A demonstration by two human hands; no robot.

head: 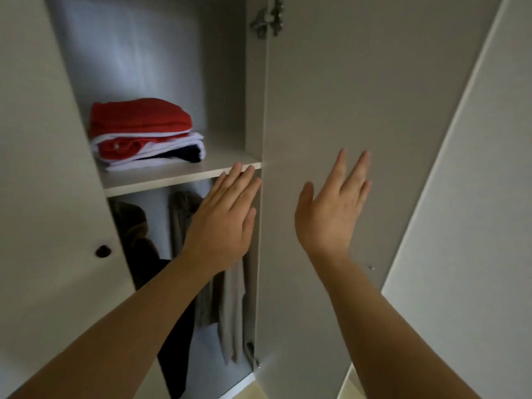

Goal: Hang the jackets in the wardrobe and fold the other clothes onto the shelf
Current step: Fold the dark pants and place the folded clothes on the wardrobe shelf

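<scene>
Bare forearms filled the foreground. A soft folded stack of red, white and navy clothes (144,136) sat left on the pale wooden shelf (161,182), with room to its right. Limp dark jackets (141,243) and a grey jacket (231,295) hung below (light, likely best held at the shoulders). The left hand (227,223), fingers together, was at the shelf's edge. The right hand (331,214), fingers spread, was by the open beige wardrobe door (359,96).

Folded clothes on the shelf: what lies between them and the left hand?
Only bare shelf lies between the folded clothes and the left hand, in the head view.
</scene>
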